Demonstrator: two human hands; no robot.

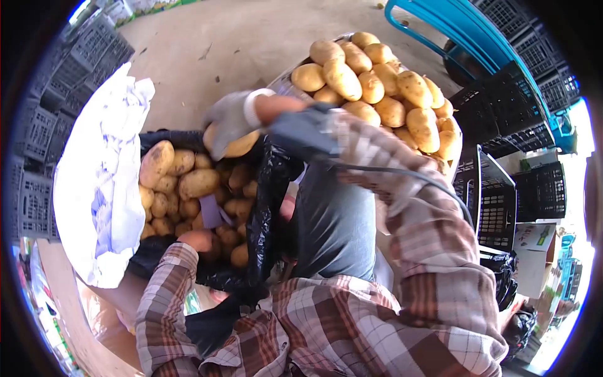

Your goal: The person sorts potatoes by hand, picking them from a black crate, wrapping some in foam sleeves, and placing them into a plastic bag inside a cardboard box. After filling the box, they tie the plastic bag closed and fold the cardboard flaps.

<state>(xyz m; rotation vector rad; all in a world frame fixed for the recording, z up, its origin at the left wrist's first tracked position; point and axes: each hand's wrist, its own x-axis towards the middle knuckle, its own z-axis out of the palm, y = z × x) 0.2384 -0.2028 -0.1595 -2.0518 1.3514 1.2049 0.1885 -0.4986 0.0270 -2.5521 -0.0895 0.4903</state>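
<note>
My right hand (231,120), in a grey-white glove and slightly blurred, is closed on a potato (242,146) above the back edge of a container lined with black plastic (260,217). Inside it lie several loose potatoes (198,183) and a purple piece (211,212). My left hand (198,240) reaches in at the near side; its fingers are hidden among the potatoes and the purple piece. A large heap of potatoes (370,85) fills a round container at the upper right.
A white sheet or sack (100,182) stands left of the lined container. Grey crates (91,50) are stacked at the far left. Black crates (502,107) and a blue metal frame (458,28) are on the right, with a cardboard box (534,242) below.
</note>
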